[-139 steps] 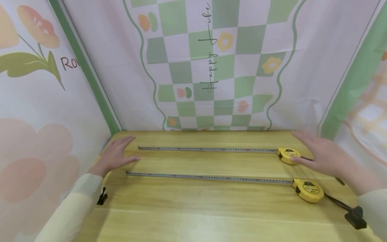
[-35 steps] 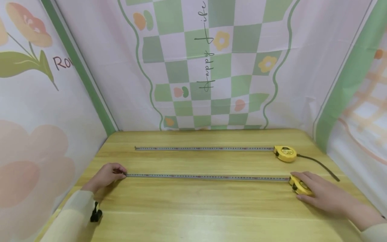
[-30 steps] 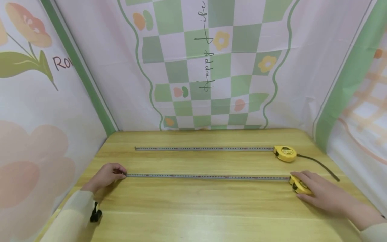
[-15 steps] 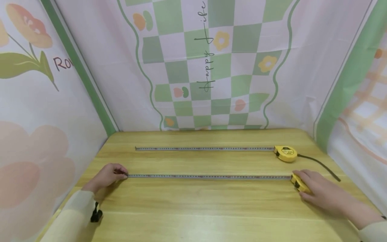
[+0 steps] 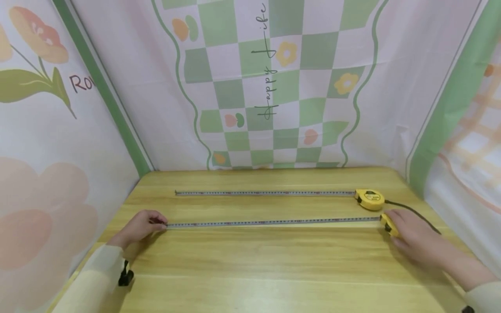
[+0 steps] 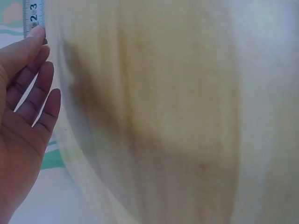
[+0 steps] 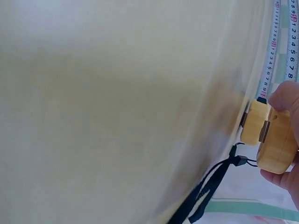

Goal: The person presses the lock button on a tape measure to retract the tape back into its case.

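Two yellow tape measures lie across the view with blades drawn out leftward. My left hand (image 5: 141, 228) pinches the free end of the nearer blade (image 5: 262, 222) between thumb and fingertip; the left wrist view shows that blade end (image 6: 33, 16) at the thumb, other fingers slightly bent. On the right, my right hand (image 5: 416, 237) grips the nearer tape measure's case (image 5: 388, 224), partly covering it. In the right wrist view, thumb and fingers hold this case (image 7: 276, 144). Untouched, the farther tape measure (image 5: 369, 199) rests on the table, its blade (image 5: 266, 192) stretched straight.
A wooden table (image 5: 250, 269) carries everything. From the farther case runs a black strap (image 5: 411, 210), partly behind my right hand. Patterned cloth walls (image 5: 164, 108) stand behind and at both sides. A black wrist device (image 5: 125, 276) sits by my left sleeve.
Both hands, earlier spread and free, took hold of the nearer tape measure. Just now my right hand shifted its case slightly right and toward the farther one, slanting the blade; the left hand barely moved.
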### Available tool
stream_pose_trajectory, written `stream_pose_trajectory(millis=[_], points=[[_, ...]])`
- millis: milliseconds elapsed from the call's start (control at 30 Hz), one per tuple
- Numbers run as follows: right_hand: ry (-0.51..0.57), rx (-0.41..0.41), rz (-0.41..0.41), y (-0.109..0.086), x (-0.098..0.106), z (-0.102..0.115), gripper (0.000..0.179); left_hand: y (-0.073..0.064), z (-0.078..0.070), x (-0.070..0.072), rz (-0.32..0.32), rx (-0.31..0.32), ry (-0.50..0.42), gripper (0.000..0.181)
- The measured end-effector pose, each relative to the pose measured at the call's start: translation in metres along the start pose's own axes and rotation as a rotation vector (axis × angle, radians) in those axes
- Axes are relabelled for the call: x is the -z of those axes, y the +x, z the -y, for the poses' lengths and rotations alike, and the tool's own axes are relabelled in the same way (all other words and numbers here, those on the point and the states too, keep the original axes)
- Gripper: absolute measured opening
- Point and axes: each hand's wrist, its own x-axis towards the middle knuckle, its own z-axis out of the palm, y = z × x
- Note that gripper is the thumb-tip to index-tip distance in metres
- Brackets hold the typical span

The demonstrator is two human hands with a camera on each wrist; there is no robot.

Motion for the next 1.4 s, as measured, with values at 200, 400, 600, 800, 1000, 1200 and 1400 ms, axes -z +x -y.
stream_pose_trajectory(millis=[200,400,600,800,1000,1200,1400], points=[[0.047,-0.113,0.063,0.005,0.007,0.000,0.080,0.002,-0.006,0.007,-0.022,-0.018,-0.009,0.008],[0.011,-0.096,0.054,0.012,0.011,-0.010,0.080,0.006,-0.009,0.011,-0.056,-0.024,-0.047,0.011],[-0.008,0.002,-0.024,0.021,0.017,-0.022,0.078,0.009,-0.010,0.015,-0.075,-0.032,-0.080,0.018],[0.012,0.074,-0.051,0.031,0.028,-0.023,0.070,0.016,-0.010,0.023,-0.097,-0.049,-0.122,0.022],[-0.055,0.122,-0.089,0.041,0.037,-0.021,0.058,0.022,-0.015,0.032,-0.124,-0.075,-0.138,0.021],[-0.086,0.185,-0.152,0.048,0.044,-0.021,0.065,0.029,-0.022,0.041,-0.136,-0.073,-0.114,0.023],[-0.077,0.218,-0.178,0.050,0.049,-0.023,0.058,0.035,-0.027,0.046,-0.148,-0.064,-0.104,0.022]])
